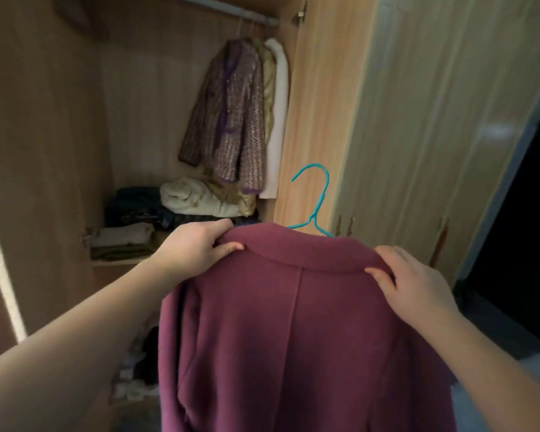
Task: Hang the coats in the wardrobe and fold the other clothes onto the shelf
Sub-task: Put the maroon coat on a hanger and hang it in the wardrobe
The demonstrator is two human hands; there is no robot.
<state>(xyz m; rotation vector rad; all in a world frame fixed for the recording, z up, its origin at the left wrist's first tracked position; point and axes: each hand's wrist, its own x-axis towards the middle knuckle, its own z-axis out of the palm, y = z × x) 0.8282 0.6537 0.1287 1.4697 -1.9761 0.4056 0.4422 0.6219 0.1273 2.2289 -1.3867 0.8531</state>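
A plum-coloured coat (296, 332) hangs in front of me with its back toward the camera, on a teal hanger (317, 204) whose hook sticks up above the collar. My left hand (197, 247) grips the left end of the collar and shoulder, thumb on the near side. The right end of the collar is gripped by my right hand (415, 282). The open wardrobe lies ahead, with its rail (256, 17) at the top. A purple tweed jacket (231, 120) hangs from the rail beside pale garments (278, 120).
A shelf (119, 261) in the wardrobe carries folded clothes (125, 241) and a loose heap of white and dark garments (200, 198). More clothes lie low at the left (138, 369). A shut wardrobe door (434, 120) stands at the right, an open door at the far left.
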